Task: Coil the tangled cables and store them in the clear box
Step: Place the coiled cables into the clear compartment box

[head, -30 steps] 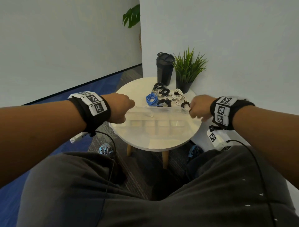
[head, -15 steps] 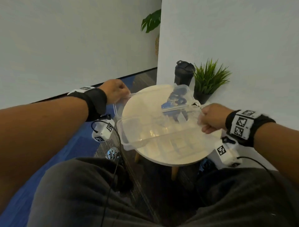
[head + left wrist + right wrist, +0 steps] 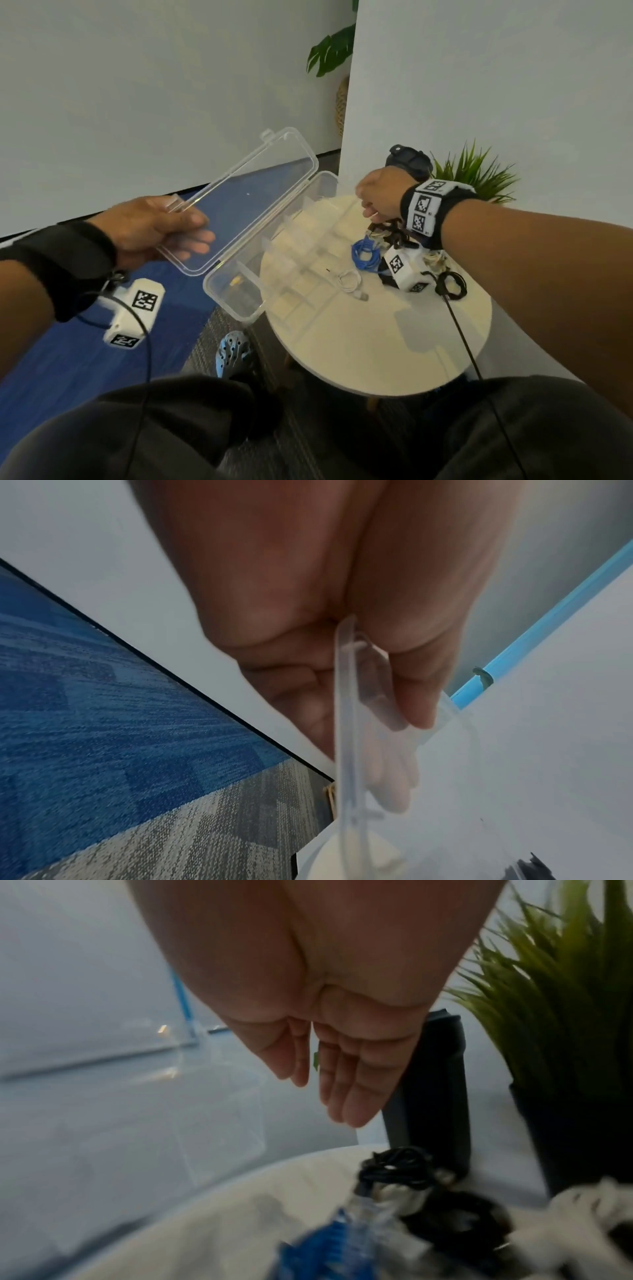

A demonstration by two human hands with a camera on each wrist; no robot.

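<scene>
The clear box [image 3: 219,298] lies open on the left part of the round table [image 3: 376,342], its near end overhanging the edge. My left hand [image 3: 178,226] pinches the raised lid [image 3: 246,192] at its near edge; in the left wrist view thumb and fingers [image 3: 421,712] clamp the lid's rim [image 3: 344,723]. My right hand [image 3: 373,198] hovers with straight fingers over the cables, holding nothing. Below it lie a blue coil [image 3: 366,251], a small white cable [image 3: 349,282], a black tangle [image 3: 394,233] and a black coil [image 3: 452,286]. The right wrist view shows the hand [image 3: 329,1085] above the black cable [image 3: 394,1172] and the blue cable [image 3: 329,1245].
A black bottle [image 3: 409,161] and a potted plant [image 3: 479,174] stand at the table's far side against the white wall. A shoe [image 3: 233,353] rests on the carpet under the table's left edge. My knees are close to the table's front.
The box has been opened: my left hand swung the lid up and to the left. My right hand let go of the box and moved over the cables.
</scene>
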